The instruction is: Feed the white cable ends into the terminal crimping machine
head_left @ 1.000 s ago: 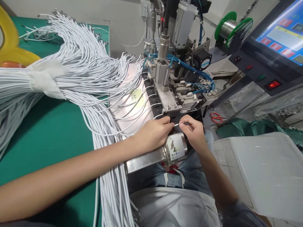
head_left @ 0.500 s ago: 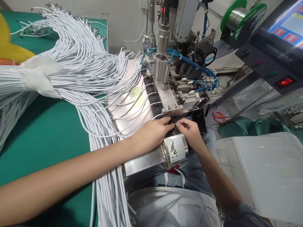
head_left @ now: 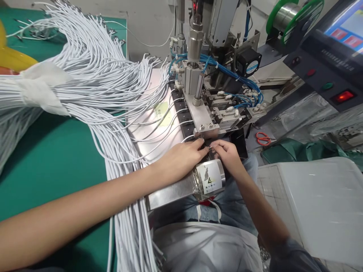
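My left hand (head_left: 183, 156) rests on the steel plate (head_left: 150, 132) with its fingertips pinched on the end of a thin white wire (head_left: 159, 149) at the front of the machine's black fixture (head_left: 185, 121). My right hand (head_left: 228, 155) meets it from the right, fingers pinched on the same wire tip. Both hands sit just below the metal clamp block (head_left: 205, 130). Several more white wires lie in the fixture's slots behind them.
A big bundle of white wires (head_left: 85, 75) taped at the left spreads over the green mat (head_left: 53, 158). The machine head with blue hoses (head_left: 227, 73) stands behind. Red scissors (head_left: 263, 139), a control panel (head_left: 326, 68), a solder spool (head_left: 283, 17) and a white plastic bin (head_left: 320, 204) are at the right.
My hands have closed together on the wire tip and shifted slightly up toward the clamp block; the short stretch of wire seen between them before is now hidden.
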Demonstrator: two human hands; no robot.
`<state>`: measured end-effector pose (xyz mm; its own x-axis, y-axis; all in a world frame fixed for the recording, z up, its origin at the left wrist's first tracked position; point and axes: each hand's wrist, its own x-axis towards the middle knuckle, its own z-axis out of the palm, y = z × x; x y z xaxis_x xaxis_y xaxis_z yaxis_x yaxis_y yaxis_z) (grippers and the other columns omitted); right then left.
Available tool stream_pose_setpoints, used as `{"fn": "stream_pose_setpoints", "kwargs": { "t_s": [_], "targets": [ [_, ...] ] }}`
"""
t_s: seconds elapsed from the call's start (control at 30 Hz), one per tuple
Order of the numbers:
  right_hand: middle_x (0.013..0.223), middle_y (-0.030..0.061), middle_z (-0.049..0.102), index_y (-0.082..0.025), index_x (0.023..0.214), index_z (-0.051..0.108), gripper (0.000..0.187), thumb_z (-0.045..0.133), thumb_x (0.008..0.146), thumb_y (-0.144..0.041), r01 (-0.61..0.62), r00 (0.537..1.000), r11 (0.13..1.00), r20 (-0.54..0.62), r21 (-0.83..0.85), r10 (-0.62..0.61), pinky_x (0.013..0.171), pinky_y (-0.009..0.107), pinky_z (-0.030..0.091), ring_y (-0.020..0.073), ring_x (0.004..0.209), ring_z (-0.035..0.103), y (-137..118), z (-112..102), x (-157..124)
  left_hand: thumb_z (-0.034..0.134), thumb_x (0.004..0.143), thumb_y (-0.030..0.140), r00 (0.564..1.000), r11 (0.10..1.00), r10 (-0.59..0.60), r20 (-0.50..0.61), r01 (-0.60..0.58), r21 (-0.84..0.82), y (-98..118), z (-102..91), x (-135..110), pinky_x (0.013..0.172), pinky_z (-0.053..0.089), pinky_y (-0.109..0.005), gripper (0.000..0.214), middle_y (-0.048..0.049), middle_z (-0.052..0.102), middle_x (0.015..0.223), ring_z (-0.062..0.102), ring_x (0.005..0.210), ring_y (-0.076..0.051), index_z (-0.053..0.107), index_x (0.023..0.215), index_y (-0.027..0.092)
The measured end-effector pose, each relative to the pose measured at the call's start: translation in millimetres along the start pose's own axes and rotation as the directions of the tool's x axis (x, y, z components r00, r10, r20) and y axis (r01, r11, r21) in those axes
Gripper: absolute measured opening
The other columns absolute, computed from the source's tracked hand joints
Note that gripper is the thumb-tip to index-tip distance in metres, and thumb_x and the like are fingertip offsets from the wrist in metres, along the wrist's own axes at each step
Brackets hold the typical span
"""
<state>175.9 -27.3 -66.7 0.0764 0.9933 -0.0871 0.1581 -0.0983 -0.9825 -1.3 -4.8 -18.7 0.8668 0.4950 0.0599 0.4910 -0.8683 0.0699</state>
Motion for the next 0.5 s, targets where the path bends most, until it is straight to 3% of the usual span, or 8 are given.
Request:
{"fn": "stream_pose_setpoints", "kwargs": {
  "t_s": [0.1, 0.27, 0.5],
  "targets": [
    [0.07, 0.0006, 0.061, -0.017, 0.075, 0.064, 0.02, 0.055, 0.073, -0.034, 0.038, 0.999, 0.999, -0.011, -0.018, -0.038, 0.049, 0.023, 0.041, 0.0106, 0.055, 0.05, -3.8, -0.7, 1.6, 0.044, 0.084, 0.007, 1.0, 1.0, -0.001, 0.002, 0.001, 0.002, 0.4, -1.1, 0.1, 0.066, 0.051, -0.027, 0.034, -0.0074, 0.053, 0.09, 0.061, 0.08, -0.018, 0.054, 0.116, 0.011],
    [0.065, 0.0005, 0.062, -0.017, 0.066, 0.063, 0.012, 0.059, 0.07, -0.027, 0.116, 0.991, 0.984, -0.055, -0.135, -0.124, 0.056, 0.024, 0.042, 0.013, 0.061, 0.054, -9.4, -2.0, 0.5, 0.045, 0.082, 0.005, 0.999, 1.0, -0.016, 0.035, 0.016, 0.003, 1.5, -3.5, 0.2, 0.065, 0.05, -0.028, 0.035, -0.008, 0.053, 0.093, 0.061, 0.078, -0.017, 0.055, 0.115, 0.011],
    [0.053, -0.0043, 0.047, -0.018, 0.062, 0.053, 0.016, 0.057, 0.068, -0.032, -0.028, 0.998, 0.999, 0.055, 0.034, 0.026, 0.046, 0.022, 0.03, 0.0079, 0.048, 0.04, -5.3, 0.7, 3.7, 0.044, 0.084, 0.007, 1.0, 1.0, -0.011, 0.02, 0.011, -0.008, 0.7, -1.9, -0.1, 0.065, 0.049, -0.027, 0.033, -0.0085, 0.054, 0.093, 0.06, 0.079, -0.018, 0.054, 0.115, 0.012]
  ]
}}
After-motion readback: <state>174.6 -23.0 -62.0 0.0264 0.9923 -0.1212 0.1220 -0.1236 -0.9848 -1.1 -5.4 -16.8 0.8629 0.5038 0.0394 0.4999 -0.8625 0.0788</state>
